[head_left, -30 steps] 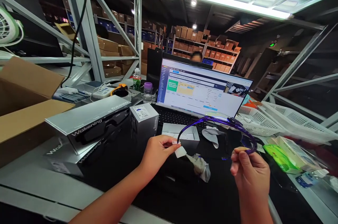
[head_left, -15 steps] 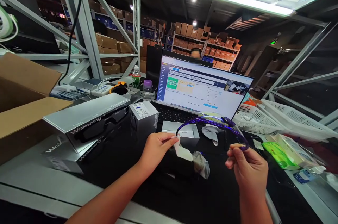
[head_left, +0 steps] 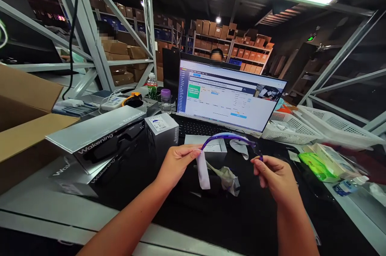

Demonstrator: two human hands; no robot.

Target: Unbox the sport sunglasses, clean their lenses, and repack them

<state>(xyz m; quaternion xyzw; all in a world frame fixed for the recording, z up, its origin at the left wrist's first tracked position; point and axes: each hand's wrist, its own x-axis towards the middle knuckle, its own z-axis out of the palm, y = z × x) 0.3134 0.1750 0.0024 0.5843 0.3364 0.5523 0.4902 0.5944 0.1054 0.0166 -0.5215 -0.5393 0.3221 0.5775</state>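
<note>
Purple wraparound glasses (head_left: 224, 135) are held up in front of me, their curved edge arching between both hands. With thumb and fingers pressed together, my left hand (head_left: 177, 163) pinches their left end along with a white paper strip (head_left: 204, 173) that hangs down. At the other end, my right hand (head_left: 276, 173) is closed on a thin part of the glasses. Below them, a crumpled greyish plastic bag (head_left: 229, 181) lies on the black mat (head_left: 241, 219). Behind stands an opened small box (head_left: 217, 155) with a white inside, beside a pale cloth (head_left: 240, 148).
Silver "Wakening" boxes (head_left: 99, 131) and a smaller silver box (head_left: 163, 135) stand at left, beside an open carton (head_left: 33, 121). The monitor (head_left: 226, 91) and keyboard (head_left: 196, 125) are ahead. White baskets (head_left: 292, 127), a green packet (head_left: 318, 166) and a bottle (head_left: 350, 185) sit at right.
The glasses have turned so their curve shows more edge-on. My right hand has moved slightly left and up, and the white strip now hangs straighter. The camera view has shifted a little.
</note>
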